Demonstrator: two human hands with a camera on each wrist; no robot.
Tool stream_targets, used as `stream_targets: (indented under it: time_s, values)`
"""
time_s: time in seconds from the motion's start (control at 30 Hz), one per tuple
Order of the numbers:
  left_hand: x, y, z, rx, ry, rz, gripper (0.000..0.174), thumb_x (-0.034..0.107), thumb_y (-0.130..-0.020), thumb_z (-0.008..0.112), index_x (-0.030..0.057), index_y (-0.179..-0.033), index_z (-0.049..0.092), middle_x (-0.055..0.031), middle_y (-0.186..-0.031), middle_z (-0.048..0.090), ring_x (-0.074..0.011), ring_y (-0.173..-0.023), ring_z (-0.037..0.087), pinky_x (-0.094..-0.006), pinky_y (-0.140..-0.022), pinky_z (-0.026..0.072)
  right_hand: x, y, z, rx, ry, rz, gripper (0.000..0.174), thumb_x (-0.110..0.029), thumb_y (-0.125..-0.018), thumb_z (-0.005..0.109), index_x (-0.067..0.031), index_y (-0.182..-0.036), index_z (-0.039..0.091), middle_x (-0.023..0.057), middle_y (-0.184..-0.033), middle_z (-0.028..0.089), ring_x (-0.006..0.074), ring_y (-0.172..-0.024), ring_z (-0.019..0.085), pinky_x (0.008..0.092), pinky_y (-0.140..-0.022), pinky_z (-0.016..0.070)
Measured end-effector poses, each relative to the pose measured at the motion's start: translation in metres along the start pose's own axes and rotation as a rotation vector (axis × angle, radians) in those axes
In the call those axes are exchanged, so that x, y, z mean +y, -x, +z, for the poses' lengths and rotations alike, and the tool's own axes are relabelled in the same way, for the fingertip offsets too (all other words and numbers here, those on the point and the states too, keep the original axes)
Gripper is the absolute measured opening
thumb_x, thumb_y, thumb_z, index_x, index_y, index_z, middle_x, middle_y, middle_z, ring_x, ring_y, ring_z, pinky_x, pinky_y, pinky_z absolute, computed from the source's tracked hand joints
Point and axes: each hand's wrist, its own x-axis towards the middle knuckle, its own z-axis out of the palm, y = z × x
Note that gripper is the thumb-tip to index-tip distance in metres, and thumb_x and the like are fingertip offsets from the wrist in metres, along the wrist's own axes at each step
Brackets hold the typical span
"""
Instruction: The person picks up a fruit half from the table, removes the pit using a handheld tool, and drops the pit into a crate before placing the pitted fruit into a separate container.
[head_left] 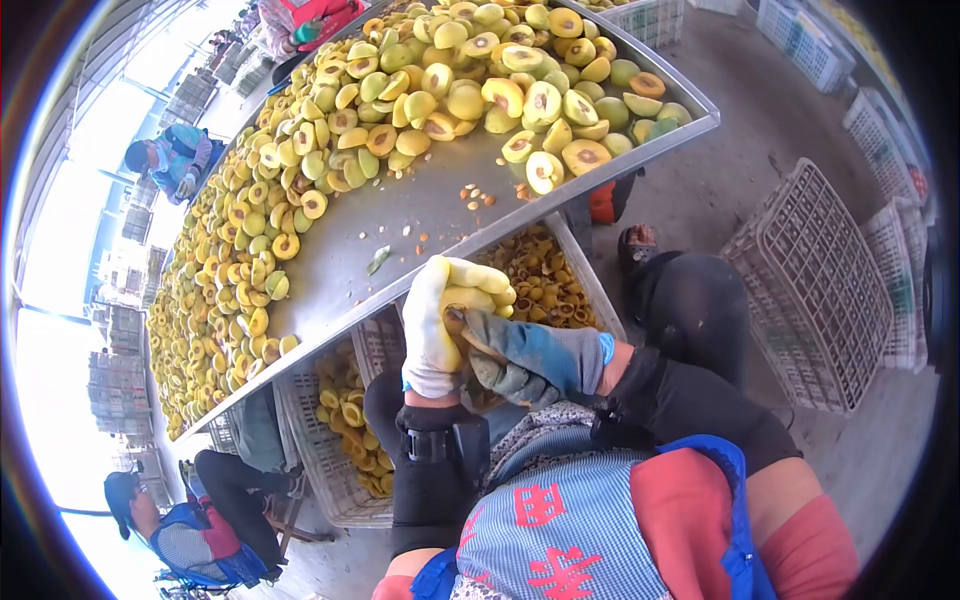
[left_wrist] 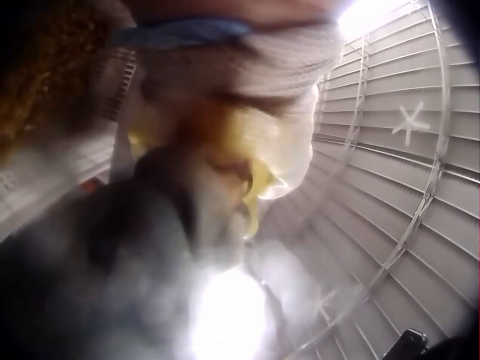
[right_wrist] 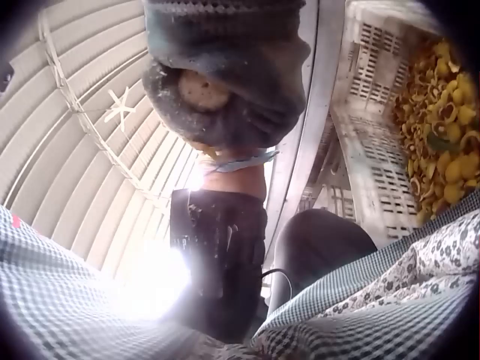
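My left hand (head_left: 432, 335), in a white and yellow glove, holds a yellow stone fruit half (head_left: 466, 298) in front of my lap. Close against it is my right hand (head_left: 530, 358), in a blue-grey glove, with the thumb at the fruit's brown centre. The right wrist view shows the round, light end of a wooden-looking handle (right_wrist: 204, 90) inside the curled right hand; the rest of it is hidden. In the left wrist view both gloves overlap, blurred.
A metal table (head_left: 400, 225) bears a heap of halved yellow-green fruit (head_left: 350, 110), loose kernels and a leaf. Below stand plastic crates (head_left: 335, 500) of hollowed halves. An upturned crate (head_left: 825, 290) stands at right. Other people (head_left: 185, 165) sit along the table's left side.
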Motion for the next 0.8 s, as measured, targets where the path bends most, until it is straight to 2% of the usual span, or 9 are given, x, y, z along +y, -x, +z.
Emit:
stream_targets:
  time_s: [0.1, 0.13, 0.23, 0.37, 0.43, 0.5, 0.63, 0.67, 0.8]
  values:
    - [-0.001, -0.003, 0.005, 0.055, 0.1, 0.029, 0.038, 0.044, -0.102, 0.051, 0.0103, -0.085, 0.056, -0.0131, -0.086, 0.065, -0.0306, -0.079, 0.066, -0.0415, -0.067, 0.057, -0.014, 0.0, 0.011, 0.235, 0.232, 0.006, 0.069, -0.083, -0.088, 0.047, -0.0168, -0.074, 0.061, -0.0034, -0.057, 0.048, 0.0074, -0.045, 0.039, 0.0247, -0.042, 0.0332]
    - [-0.002, -0.007, 0.006, 0.085, 0.193, 0.008, 0.037, 0.044, -0.102, 0.052, 0.0118, -0.085, 0.056, -0.012, -0.086, 0.064, -0.0301, -0.08, 0.066, -0.041, -0.067, 0.057, -0.011, -0.004, 0.012, 0.343, 0.369, -0.085, 0.07, -0.075, -0.093, 0.05, -0.0079, -0.085, 0.068, 0.0015, -0.064, 0.058, 0.0131, -0.052, 0.05, 0.0291, -0.05, 0.0427]
    - [-0.006, -0.012, 0.002, 0.086, 0.419, -0.016, 0.029, 0.04, -0.099, 0.057, 0.0169, -0.083, 0.056, -0.0029, -0.086, 0.061, -0.0235, -0.082, 0.062, -0.0388, -0.066, 0.0573, 0.027, -0.044, -0.02, 0.413, 0.617, -0.67, 0.068, -0.065, -0.097, 0.054, 0.0005, -0.103, 0.071, 0.0061, -0.075, 0.066, 0.0191, -0.064, 0.058, 0.0353, -0.063, 0.0506]
    - [0.011, -0.016, -0.03, 0.135, 0.575, 0.09, 0.023, 0.033, -0.098, 0.056, 0.0186, -0.081, 0.055, -0.0012, -0.082, 0.062, -0.0238, -0.074, 0.063, -0.0384, -0.063, 0.0559, 0.02, -0.025, -0.016, 0.457, 1.08, -0.493, 0.047, -0.048, -0.099, 0.058, -0.0048, -0.113, 0.07, 0.0194, -0.09, 0.073, 0.0408, -0.083, 0.069, 0.0454, -0.073, 0.0522]
    - [0.036, -0.002, -0.048, 0.161, 0.449, 0.213, 0.018, 0.029, -0.099, 0.059, 0.0166, -0.086, 0.059, 0.0006, -0.088, 0.067, -0.0213, -0.079, 0.068, -0.039, -0.065, 0.0589, 0.016, -0.022, -0.015, 0.513, 1.198, -0.389, 0.036, -0.04, -0.099, 0.058, -0.0074, -0.107, 0.071, 0.0211, -0.093, 0.072, 0.0433, -0.091, 0.067, 0.0493, -0.076, 0.0525]
    - [0.061, 0.017, -0.065, 0.507, 0.022, 0.318, 0.016, 0.028, -0.099, 0.059, 0.0132, -0.094, 0.065, -0.0058, -0.094, 0.07, -0.0216, -0.077, 0.068, -0.0371, -0.066, 0.0584, 0.007, -0.019, -0.013, 0.589, 1.287, -0.211, 0.034, -0.039, -0.098, 0.058, -0.0077, -0.104, 0.07, 0.0203, -0.093, 0.072, 0.0417, -0.09, 0.068, 0.0505, -0.077, 0.0528]
    - [0.073, 0.012, -0.188, 0.984, -1.476, 0.241, 0.035, 0.026, -0.091, 0.068, -0.0015, -0.113, 0.069, -0.018, -0.1, 0.071, -0.0287, -0.087, 0.067, -0.0378, -0.083, 0.0542, -0.003, -0.016, -0.004, 0.721, 1.416, -0.172, 0.031, -0.038, -0.097, 0.059, -0.0092, -0.106, 0.067, 0.0196, -0.095, 0.072, 0.0411, -0.093, 0.069, 0.0519, -0.08, 0.0528]
    - [0.075, 0.011, -0.175, 0.973, -1.67, 0.574, 0.039, 0.029, -0.09, 0.07, -0.004, -0.111, 0.069, -0.0184, -0.099, 0.071, -0.0292, -0.088, 0.067, -0.0389, -0.087, 0.0524, -0.006, -0.017, -0.005, 0.706, 1.425, -0.128, 0.032, -0.038, -0.097, 0.059, -0.0093, -0.108, 0.066, 0.0195, -0.096, 0.072, 0.0411, -0.094, 0.069, 0.0518, -0.08, 0.0528]
    - [0.061, -0.05, -0.071, 0.475, -1.205, 0.58, 0.039, 0.029, -0.089, 0.073, -0.0021, -0.112, 0.07, -0.0165, -0.1, 0.072, -0.0252, -0.091, 0.068, -0.0361, -0.087, 0.0525, 0.0, -0.014, -0.02, 0.759, 1.517, -0.093, 0.035, -0.04, -0.096, 0.061, -0.0081, -0.109, 0.065, 0.0178, -0.094, 0.073, 0.0391, -0.092, 0.07, 0.0506, -0.078, 0.0533]
